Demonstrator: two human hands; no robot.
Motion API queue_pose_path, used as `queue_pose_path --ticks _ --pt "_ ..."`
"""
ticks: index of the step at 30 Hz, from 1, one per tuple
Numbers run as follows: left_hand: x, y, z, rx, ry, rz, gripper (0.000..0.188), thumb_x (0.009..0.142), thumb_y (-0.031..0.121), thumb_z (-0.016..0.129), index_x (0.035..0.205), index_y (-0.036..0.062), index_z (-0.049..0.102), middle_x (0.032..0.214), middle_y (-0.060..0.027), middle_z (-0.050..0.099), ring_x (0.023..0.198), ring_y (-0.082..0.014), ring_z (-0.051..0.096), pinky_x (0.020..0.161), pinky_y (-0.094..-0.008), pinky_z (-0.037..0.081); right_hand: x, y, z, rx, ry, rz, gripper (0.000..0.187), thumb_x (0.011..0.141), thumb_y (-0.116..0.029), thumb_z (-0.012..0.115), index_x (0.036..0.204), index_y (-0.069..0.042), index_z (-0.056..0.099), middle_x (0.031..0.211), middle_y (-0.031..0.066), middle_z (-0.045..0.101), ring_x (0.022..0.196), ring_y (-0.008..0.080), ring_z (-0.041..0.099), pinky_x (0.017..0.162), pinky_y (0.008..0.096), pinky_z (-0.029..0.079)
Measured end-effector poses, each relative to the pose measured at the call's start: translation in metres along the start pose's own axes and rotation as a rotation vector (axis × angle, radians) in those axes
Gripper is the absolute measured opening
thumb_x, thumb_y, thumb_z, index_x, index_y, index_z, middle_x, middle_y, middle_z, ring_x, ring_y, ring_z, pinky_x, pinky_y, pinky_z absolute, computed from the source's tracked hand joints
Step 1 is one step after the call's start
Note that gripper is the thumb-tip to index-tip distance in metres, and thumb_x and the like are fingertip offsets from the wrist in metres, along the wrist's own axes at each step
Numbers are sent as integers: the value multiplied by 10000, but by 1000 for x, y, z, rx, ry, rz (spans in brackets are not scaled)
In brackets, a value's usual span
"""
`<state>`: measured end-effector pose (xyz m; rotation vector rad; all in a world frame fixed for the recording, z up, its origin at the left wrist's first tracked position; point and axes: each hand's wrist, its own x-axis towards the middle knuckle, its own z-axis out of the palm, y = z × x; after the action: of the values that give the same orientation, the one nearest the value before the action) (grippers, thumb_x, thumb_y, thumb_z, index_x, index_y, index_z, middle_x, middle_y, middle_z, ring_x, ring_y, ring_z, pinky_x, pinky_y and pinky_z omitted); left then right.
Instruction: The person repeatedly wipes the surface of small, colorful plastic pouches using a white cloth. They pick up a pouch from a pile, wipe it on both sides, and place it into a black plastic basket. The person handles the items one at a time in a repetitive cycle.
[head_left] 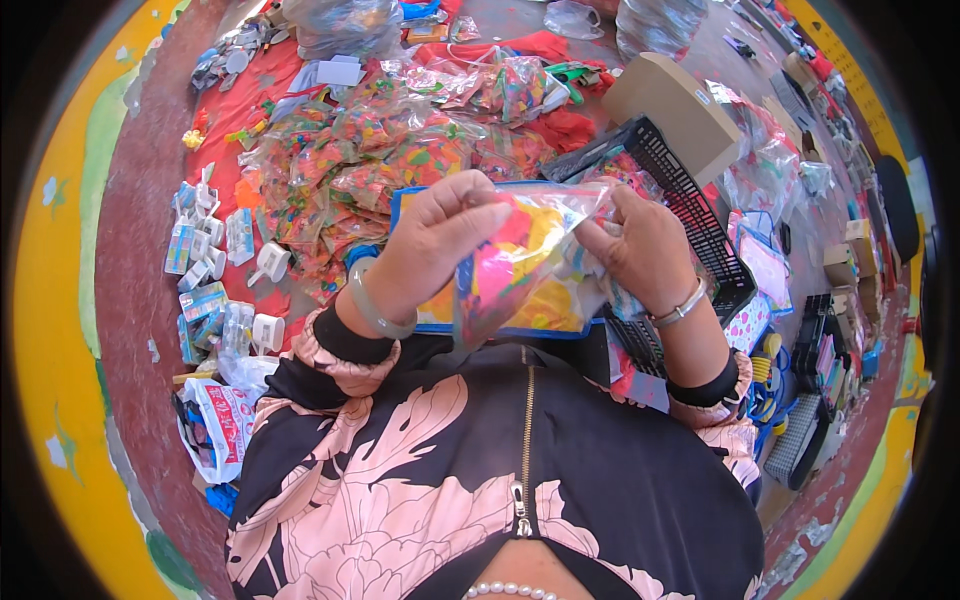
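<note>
Above the blue-edged panel (555, 305), a clear plastic bag (490, 280) with pink and multicoloured contents is suspended between both hands. The left hand (440, 225) grasps the bag's left upper edge, thumb set against curled fingers. The right hand (650, 250) pinches the bag's upper right corner between thumb and fingers. The bag is tilted; whether it is sealed cannot be determined.

Just beside the panel, on its right, a black openwork crate (695, 205) stands at an angle. Farther beyond the panel on the right is a brown cardboard box (670, 110). Beyond the panel and to its left, a heap of filled clear bags (370, 165) lies on a red sheet (260, 95). Well left of the panel are white plastic items (270, 263) and, nearer the person, a white carrier bag (215, 425) with red print.
</note>
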<state>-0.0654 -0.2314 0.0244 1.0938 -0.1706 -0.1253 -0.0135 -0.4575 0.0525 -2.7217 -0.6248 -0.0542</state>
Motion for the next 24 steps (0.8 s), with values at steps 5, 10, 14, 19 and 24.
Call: queue_pose_path --ticks 5,10,14,19,24 --pt "-6 8 11 174 -44 14 48 888 63 552 858 62 514 754 71 464 683 12 406 606 -161 339 5 13 5 84 33 4 279 812 -277 533 903 -59 681 784 192 643 731 357 633 669 427 507" --pt "0 8 -11 21 68 -139 68 894 86 558 866 73 498 771 55 498 701 0 452 632 -169 391 6 52 -1 690 -165 14 232 819 -151 578 943 26 662 769 95 675 680 147 631 646 264 494" --pt "-4 -6 -38 -136 -30 -238 259 860 68 606 1093 9 512 984 -54 604 890 -114 596 796 -246 490 9 56 -21 1071 -323 145 189 834 -92 564 904 59 654 795 32 650 698 75 589 630 214 466" --pt "-19 -18 -45 -250 61 -285 235 861 45 612 1086 -12 576 928 -56 637 776 -130 630 714 -258 524 15 60 -27 1129 -351 237 166 853 -110 562 836 28 651 732 11 631 650 56 567 582 200 442" --pt "-27 -22 -50 269 281 140 119 938 99 525 1007 22 583 813 -11 594 713 -78 579 630 -223 481 16 55 -44 929 -620 212 170 847 -130 599 811 25 660 687 -31 600 605 19 511 533 195 411"
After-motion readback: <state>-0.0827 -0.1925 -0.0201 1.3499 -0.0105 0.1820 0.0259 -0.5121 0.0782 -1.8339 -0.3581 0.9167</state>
